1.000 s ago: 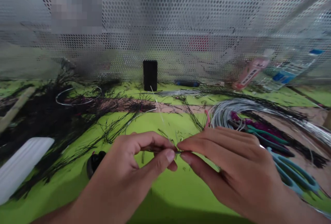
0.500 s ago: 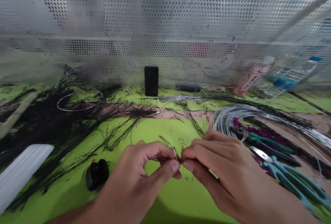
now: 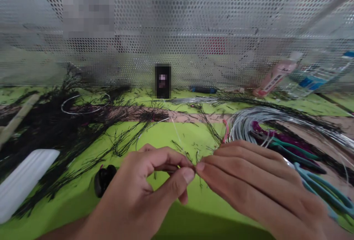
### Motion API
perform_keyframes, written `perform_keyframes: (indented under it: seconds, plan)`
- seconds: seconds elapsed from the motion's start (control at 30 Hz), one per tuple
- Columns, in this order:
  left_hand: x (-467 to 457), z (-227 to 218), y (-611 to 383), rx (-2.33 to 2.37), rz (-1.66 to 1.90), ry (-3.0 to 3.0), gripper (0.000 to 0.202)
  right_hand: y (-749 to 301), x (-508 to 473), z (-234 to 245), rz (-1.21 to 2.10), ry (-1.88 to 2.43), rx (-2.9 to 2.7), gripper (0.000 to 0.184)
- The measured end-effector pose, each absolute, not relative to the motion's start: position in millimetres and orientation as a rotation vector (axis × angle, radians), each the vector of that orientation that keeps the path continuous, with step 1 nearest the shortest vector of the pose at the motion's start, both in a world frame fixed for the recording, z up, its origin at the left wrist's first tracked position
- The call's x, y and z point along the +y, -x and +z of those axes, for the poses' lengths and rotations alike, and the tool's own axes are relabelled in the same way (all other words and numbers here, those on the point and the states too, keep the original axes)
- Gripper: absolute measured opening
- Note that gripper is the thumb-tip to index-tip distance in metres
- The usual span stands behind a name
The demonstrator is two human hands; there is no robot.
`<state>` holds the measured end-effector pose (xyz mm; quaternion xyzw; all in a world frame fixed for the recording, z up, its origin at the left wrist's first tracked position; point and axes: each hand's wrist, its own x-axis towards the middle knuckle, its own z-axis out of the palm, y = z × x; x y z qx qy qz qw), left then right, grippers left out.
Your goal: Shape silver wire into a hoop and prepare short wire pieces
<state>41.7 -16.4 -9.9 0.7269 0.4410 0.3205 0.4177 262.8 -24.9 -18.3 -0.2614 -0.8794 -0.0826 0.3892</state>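
My left hand [image 3: 146,192] and my right hand [image 3: 249,181] meet fingertip to fingertip low in the middle, over the lime-green table top [image 3: 177,136]. Both pinch a small bundle of thin black strands with a fine silver wire [image 3: 177,133] that rises from the pinch toward the back. The pinch point itself is mostly hidden by my thumbs and forefingers. A small black rounded object [image 3: 103,179] lies just left of my left hand.
A heap of black strands [image 3: 47,129] spreads over the left. A white ribbed block [image 3: 23,179] lies at far left. A silver wire coil [image 3: 262,118], teal-handled pliers and scissors [image 3: 320,188] lie right. A perforated metal screen [image 3: 193,29] stands behind, with a black box [image 3: 162,81] and bottles [image 3: 276,75] at its foot.
Both hands stay pinched together on the bundle. They shifted slightly, dipping down then up again, and the right fingers have stretched out more along the strands.
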Motion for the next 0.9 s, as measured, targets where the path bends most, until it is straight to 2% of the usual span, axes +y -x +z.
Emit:
perform_keyframes:
  seconds: [0.17,0.4,0.53,0.73,0.9]
  plan:
    - [-16.1,-8.7,-38.5,1.101,0.700,-1.649,0.020,-260.6,-31.9,-21.4,-0.295,0.782,-2.173,0.014]
    - [-12.7,-1.6,-40.3,1.097,0.625,-1.585,0.019,-256.9,-21.8,-25.3,-0.285,0.695,-2.135,0.006]
    - [-15.9,-0.4,-40.7,1.040,0.676,-1.574,0.015,-253.5,-19.3,-22.8,-0.231,0.654,-2.099,0.012]
    - [-18.4,-6.7,-40.3,0.995,0.827,-1.812,0.018,-253.3,-25.8,-18.0,-0.089,0.764,-2.132,0.013]
    - [-18.6,-15.8,-38.1,1.063,0.981,-2.161,0.009,-256.7,-30.4,-12.6,-0.043,0.850,-2.142,0.013]
